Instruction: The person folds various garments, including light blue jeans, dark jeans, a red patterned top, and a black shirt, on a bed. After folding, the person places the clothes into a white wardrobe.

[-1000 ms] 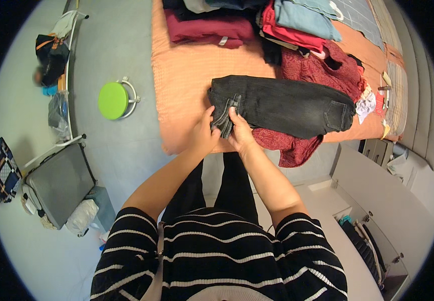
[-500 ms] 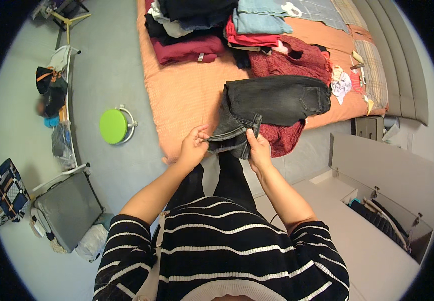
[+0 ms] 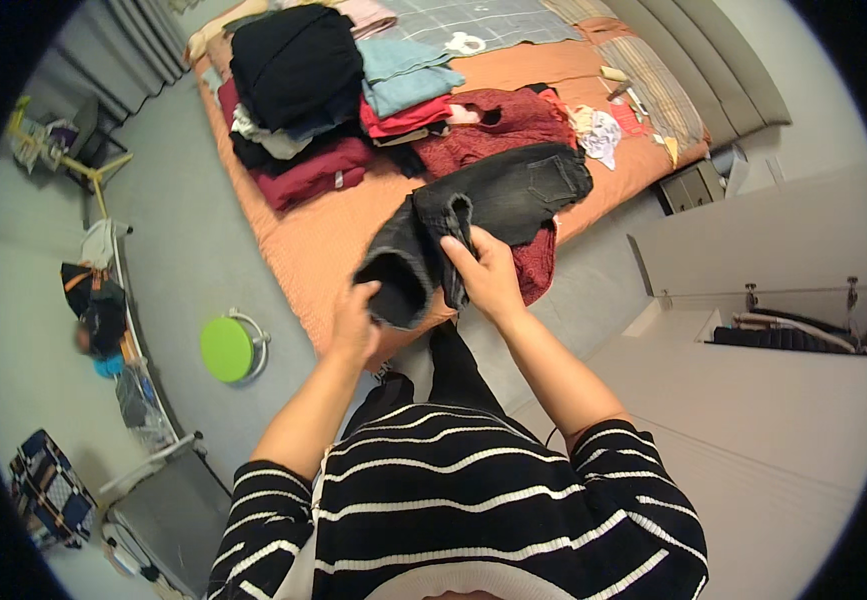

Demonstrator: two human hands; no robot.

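Observation:
A pair of faded black jeans (image 3: 515,195) lies across the front edge of the bed, its two leg ends pulled toward me. My left hand (image 3: 355,325) grips the rim of one leg end, whose round opening gapes dark beside the fingers. The other leg end, bunched and folded, is pinched between thumb and fingers of my right hand (image 3: 485,272). Under the jeans, a dark red knitted garment (image 3: 536,265) shows and hangs over the bed's edge.
Folded clothes, among them a black pile (image 3: 298,65) and light blue denim (image 3: 403,80), are stacked on the orange-covered bed (image 3: 278,265). A green round stool (image 3: 226,350) stands at left. On the right is a pale storage bench (image 3: 693,390) with its lid raised.
My view has swung, so the bed appears turned. The two leg ends have come apart: my left hand holds one with its opening wide, my right hand has raised the other.

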